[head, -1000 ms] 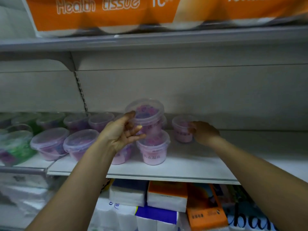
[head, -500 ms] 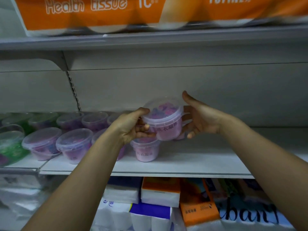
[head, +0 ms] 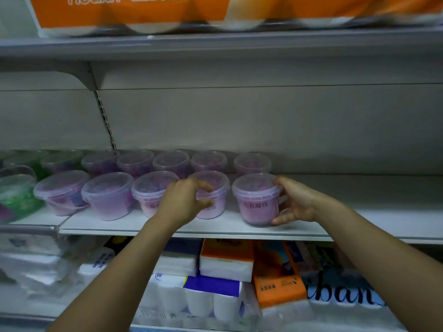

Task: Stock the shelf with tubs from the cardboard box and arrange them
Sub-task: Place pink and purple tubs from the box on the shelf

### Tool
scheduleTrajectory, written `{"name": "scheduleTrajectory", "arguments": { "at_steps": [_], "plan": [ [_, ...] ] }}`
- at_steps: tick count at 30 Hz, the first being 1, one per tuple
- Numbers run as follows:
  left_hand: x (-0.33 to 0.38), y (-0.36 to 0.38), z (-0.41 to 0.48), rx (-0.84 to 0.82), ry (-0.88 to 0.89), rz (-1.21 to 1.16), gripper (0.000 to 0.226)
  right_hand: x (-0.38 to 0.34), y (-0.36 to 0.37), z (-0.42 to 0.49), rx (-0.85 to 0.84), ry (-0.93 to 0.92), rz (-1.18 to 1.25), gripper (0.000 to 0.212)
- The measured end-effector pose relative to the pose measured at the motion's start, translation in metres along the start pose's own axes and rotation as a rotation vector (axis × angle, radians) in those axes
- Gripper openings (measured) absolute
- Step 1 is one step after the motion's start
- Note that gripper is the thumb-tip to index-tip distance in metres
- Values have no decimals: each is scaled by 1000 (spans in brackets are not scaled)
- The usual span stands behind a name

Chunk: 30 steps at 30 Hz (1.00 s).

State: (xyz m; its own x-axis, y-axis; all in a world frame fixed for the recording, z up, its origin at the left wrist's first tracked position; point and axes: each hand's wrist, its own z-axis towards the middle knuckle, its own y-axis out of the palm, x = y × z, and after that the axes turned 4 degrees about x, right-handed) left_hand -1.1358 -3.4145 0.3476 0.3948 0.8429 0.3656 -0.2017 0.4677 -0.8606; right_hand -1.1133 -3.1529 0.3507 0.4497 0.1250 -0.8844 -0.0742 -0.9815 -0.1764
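Tubs [head: 107, 195] are seeming light and slick; left hand [head: 184, 200] is gripping the fourth tub [head: 215, 183] at its rim, right hand [head: 296, 204] cupping the end tub [head: 257, 204]

head view faces the shelf [head: 359, 226] closely.

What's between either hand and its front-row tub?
Nothing visible. The left hand grips the second tub from the right directly, and the right hand cups the rightmost tub from its right side. Only bare shelf shows in the gap between the two tubs.
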Motion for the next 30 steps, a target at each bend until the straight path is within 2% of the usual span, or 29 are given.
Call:
{"name": "scheduleTrajectory", "arguments": {
  "at_steps": [5,13,17,21,23,26,30],
  "plan": [
    [-9,5,-1,81,-18,19,24,-3,7,0,69,-11,-10,22],
    [-11,8,-1,87,-34,-11,23,-4,10,6,191,-64,-37,19],
    [-8,6,-3,73,-31,7,23,-1,11,3,205,-84,-38,25],
    [-2,6,-6,52,-7,-1,24,0,14,5,314,-128,-189,35],
    [0,3,-8,36,-3,-6,26,0,15,8,420,-242,-311,41],
    [2,-4,-17,74,-10,-31,31,1,21,-2,565,-552,-568,41],
    [7,-21,-47,210,-21,-165,31,0,48,-38,529,-934,-758,33]
  ]
}}
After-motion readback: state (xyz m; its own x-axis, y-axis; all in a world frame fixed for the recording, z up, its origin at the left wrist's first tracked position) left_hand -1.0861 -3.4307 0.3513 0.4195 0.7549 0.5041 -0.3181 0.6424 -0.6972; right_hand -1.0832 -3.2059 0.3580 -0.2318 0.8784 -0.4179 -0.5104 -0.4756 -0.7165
